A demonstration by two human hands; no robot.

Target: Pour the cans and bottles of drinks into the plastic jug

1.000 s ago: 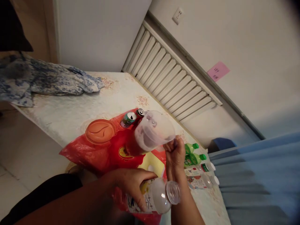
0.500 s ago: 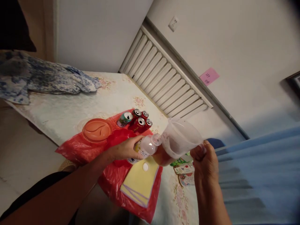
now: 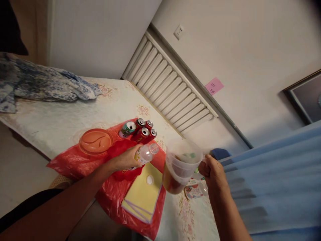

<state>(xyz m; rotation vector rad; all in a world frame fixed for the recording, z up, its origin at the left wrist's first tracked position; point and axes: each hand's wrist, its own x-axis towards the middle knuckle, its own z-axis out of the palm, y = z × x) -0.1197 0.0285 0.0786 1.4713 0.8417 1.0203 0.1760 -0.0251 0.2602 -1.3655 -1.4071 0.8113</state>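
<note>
Through the head view I have my left grip (image 3: pixel 127 159) clamped round the body of a bottle (image 3: pixel 144 154), thumb and fingers wrapped on it, some fingertips hidden beneath; the bottle is tilted, its uncapped mouth facing right, toward the jug (image 3: pixel 177 172). My right grip (image 3: pixel 215 170) is curled tight on the jug's handle, with no gap that I can see. The jug stands nearly upright with brown liquid in it, over the red bag's (image 3: pixel 107 197) right edge, near the bottle's mouth but apart from it. Under my left grip is a red bowl (image 3: pixel 121 147); just beside it lie yellow sheets (image 3: pixel 137 201) bearing a white cap (image 3: pixel 149 180). Cans (image 3: pixel 144 133) cluster on the table (image 3: pixel 200 219) side beyond, near an orange disc (image 3: pixel 96 141).
</note>
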